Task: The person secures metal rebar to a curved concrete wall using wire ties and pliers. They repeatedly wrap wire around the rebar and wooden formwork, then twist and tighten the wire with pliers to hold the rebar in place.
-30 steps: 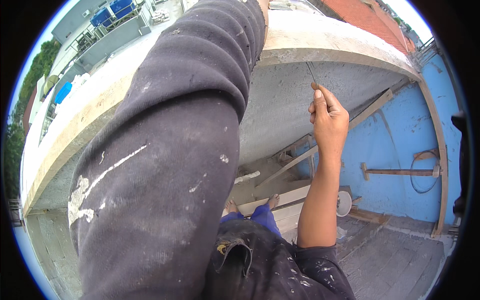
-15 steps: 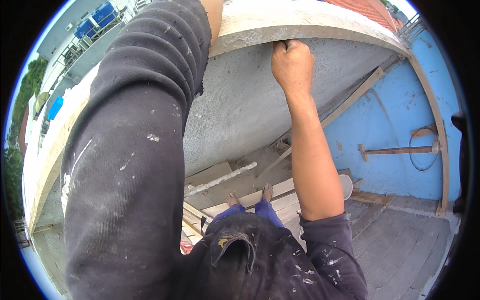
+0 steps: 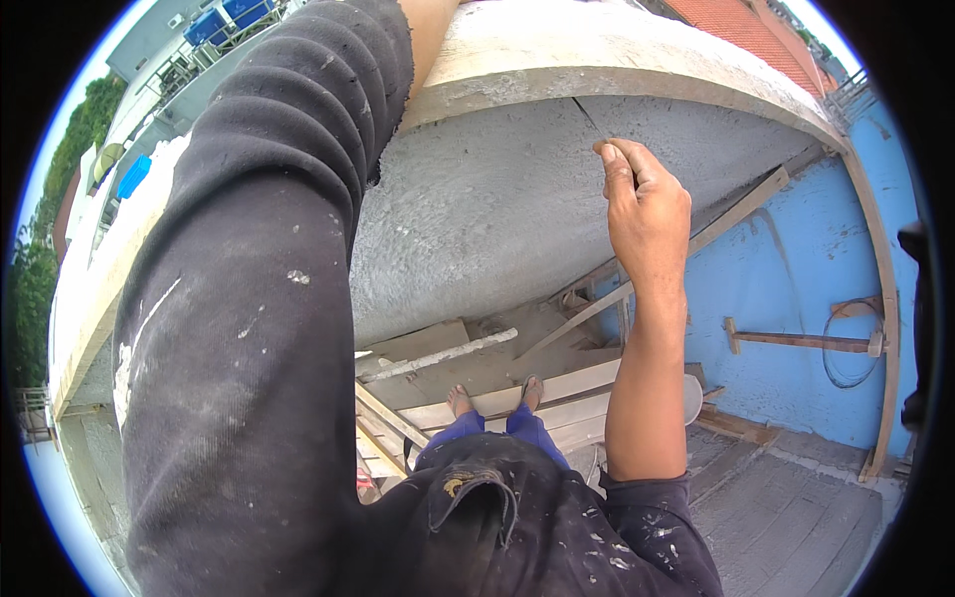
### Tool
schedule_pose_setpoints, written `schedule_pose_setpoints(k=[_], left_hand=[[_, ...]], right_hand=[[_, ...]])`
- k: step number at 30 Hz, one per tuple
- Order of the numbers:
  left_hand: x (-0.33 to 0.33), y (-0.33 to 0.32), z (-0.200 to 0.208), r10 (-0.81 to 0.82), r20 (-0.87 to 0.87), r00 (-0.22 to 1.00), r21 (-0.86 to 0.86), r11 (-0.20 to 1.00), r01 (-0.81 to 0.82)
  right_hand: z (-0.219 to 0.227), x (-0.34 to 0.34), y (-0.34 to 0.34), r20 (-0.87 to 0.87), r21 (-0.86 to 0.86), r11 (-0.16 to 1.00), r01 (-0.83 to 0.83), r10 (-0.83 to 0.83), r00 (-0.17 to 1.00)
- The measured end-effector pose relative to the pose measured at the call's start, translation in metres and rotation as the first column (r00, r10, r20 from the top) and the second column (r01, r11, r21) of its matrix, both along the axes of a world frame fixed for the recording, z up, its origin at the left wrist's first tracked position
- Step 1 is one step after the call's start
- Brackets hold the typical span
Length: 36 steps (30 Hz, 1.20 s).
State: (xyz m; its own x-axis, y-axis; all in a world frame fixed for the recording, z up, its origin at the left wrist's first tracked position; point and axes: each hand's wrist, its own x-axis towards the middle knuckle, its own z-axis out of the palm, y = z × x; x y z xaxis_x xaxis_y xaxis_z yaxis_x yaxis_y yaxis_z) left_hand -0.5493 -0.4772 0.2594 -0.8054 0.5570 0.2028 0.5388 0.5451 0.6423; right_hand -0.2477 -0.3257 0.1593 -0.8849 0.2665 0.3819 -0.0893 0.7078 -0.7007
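A thin dark string [image 3: 589, 119] runs down the rough grey plastered wall [image 3: 477, 209] from the underside of the concrete ledge [image 3: 557, 60], ending at the fingertips of the right hand [image 3: 647, 214]. The string lies at about eleven o'clock from that hand, whose grip is pinched on its lower end, thumb and forefinger pressed together, the bare forearm rising straight from below. The left arm, in a dark paint-flecked sleeve [image 3: 259, 328], reaches up over the ledge toward twelve o'clock; its hand is out of sight. Below, bare feet stand on wooden planks [image 3: 557, 393]; a blue wall [image 3: 786, 289] is at three o'clock.
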Motion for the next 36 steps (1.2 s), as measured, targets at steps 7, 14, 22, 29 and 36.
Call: schedule_pose_setpoints(k=[7,14,22,29,36], left_hand=[[-0.002,-0.001,-0.002,-0.016,0.023,1.0,0.062,0.998,0.015],[-0.016,-0.005,-0.009,-0.032,0.044,0.999,0.116,0.993,0.027],[-0.009,0.0,-0.016,-0.032,0.038,0.999,0.241,0.97,0.022],[0.034,-0.013,0.018,-0.022,-0.064,0.998,0.233,0.972,0.036],[0.108,-0.013,0.035,0.125,-0.423,0.898,0.053,0.992,-0.114]], right_hand=[[0.0,-0.033,0.007,-0.21,0.316,0.948,-0.032,0.102,0.972],[0.0,-0.035,0.005,-0.496,0.443,0.894,0.06,0.189,0.847],[0.024,-0.033,0.017,-0.576,0.586,0.789,0.185,0.245,0.78],[0.043,-0.041,0.026,-0.428,0.634,0.771,-0.058,0.412,0.804],[0.036,-0.046,0.031,-0.465,0.662,0.75,-0.008,0.419,0.78]])
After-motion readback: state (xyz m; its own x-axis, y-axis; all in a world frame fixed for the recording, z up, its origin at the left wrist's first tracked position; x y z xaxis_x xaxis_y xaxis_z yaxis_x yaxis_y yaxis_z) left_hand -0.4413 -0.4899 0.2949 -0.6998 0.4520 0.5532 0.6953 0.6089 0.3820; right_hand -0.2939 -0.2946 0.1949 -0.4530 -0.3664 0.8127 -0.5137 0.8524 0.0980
